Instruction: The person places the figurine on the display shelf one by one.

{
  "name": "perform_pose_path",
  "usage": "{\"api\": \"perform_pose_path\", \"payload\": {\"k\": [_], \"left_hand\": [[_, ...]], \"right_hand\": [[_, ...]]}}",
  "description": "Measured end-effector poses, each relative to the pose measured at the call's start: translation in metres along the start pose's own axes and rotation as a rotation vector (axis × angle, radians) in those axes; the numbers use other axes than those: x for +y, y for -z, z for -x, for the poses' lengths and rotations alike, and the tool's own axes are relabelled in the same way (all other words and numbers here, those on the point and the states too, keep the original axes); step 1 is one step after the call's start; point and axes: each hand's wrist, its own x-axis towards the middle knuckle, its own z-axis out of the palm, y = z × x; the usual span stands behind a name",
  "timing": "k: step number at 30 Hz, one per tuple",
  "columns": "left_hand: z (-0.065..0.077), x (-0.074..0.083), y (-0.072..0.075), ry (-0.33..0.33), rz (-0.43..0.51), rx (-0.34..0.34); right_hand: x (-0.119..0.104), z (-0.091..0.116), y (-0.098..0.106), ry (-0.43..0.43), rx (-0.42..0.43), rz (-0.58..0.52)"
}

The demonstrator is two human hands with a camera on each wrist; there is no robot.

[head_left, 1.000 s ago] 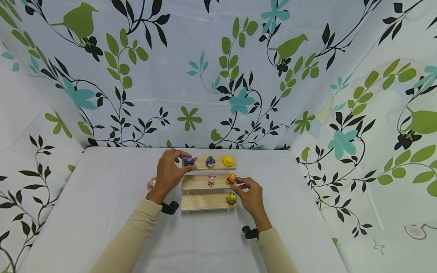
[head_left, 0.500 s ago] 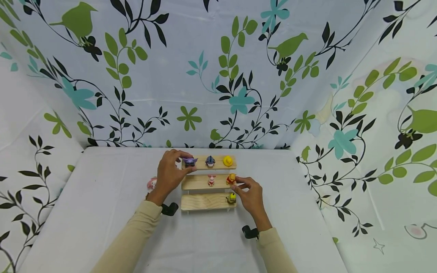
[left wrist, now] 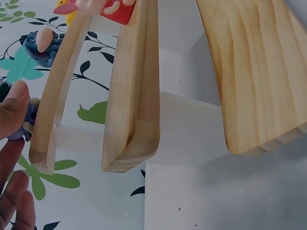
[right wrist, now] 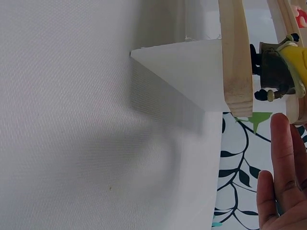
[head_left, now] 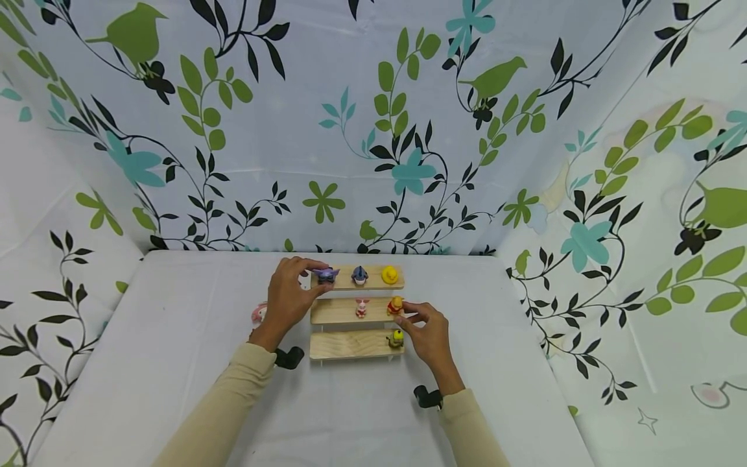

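Note:
A three-tier wooden shelf stand (head_left: 347,346) stands on the white table. At the left end of its top tier, my left hand (head_left: 290,295) pinches a purple-blue big-eared figurine (head_left: 325,275) between thumb and fingers; the left wrist view shows this figurine (left wrist: 29,115) only in part, behind the thumb. My right hand (head_left: 430,334) grips the right end of the middle tier, thumb by the feet of a yellow bear figurine in red (head_left: 395,305). Its index finger is hidden in the right wrist view, where other fingers (right wrist: 283,153) extend straight.
A blue donkey figurine (head_left: 359,275) and a yellow figurine (head_left: 390,275) share the top tier. A pink piglet figurine (head_left: 362,308) stands mid-tier. A green-and-yellow figurine (head_left: 395,338) occupies the bottom tier's right end. A pink item (head_left: 259,313) lies partly behind the left wrist.
The purple-blue figurine has turned in my left fingers and shifted slightly to the right. My right hand stays where it was.

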Motion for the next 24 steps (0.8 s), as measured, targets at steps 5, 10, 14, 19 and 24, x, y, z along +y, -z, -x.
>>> {"api": "perform_pose_path", "payload": {"k": [5,10,14,19,24], "left_hand": [[0.0,0.001,-0.001,0.007,0.0,0.0],[0.002,-0.002,0.001,0.005,0.001,-0.005],[0.005,-0.007,0.007,0.004,-0.006,0.003],[0.008,-0.015,0.019,0.016,-0.017,0.008],[0.013,-0.024,0.032,0.043,-0.041,0.01]], "right_hand": [[0.001,0.001,-0.001,-0.006,-0.005,-0.001],[0.0,0.001,0.0,0.004,-0.004,0.01],[-0.001,0.0,0.0,0.006,-0.002,0.011],[-0.001,0.0,0.001,0.013,0.004,0.008],[-0.001,0.0,0.0,0.007,0.002,-0.001]]}}
